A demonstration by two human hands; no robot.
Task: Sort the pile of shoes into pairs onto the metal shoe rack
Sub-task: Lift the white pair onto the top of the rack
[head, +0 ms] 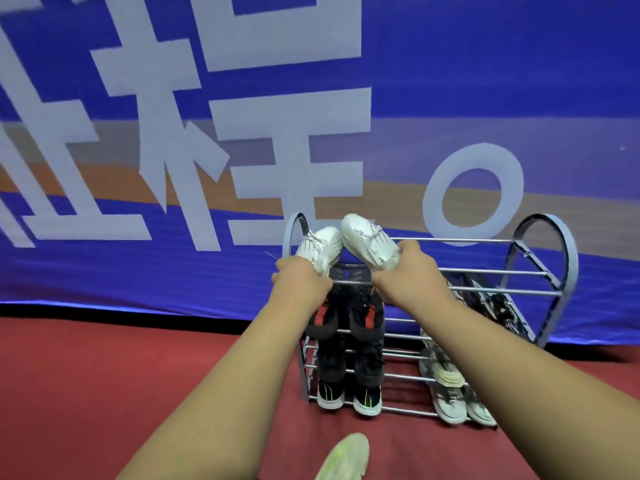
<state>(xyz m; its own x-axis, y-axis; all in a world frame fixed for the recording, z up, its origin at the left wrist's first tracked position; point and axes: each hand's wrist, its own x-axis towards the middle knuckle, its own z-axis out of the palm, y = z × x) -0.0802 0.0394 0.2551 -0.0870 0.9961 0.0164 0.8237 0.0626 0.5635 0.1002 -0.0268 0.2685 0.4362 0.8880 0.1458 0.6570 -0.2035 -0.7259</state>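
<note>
Against the blue banner [467, 81], on the red floor [104, 375], the metal shoe rack [485, 273] stands toward 4 o'clock in our view. Its lower tiers hold a black pair [346, 317] on the left and pale shoes [450, 403] on the right. Our left hand [301, 282] grips the heel of the left white shoe [320, 245], and our right hand [412, 275] grips the heel of the right white shoe [367, 237], fingers curled round each. Both shoes sit at the rack's 10 o'clock corner, toes tipped up over the top bars. To finish well, we should lower the heels until each sole bridges two bars, keep the toes level and side by side, and let go only once neither rocks. A yellow-green shoe [344, 457] lies on the floor at 6 o'clock, probably next.
</note>
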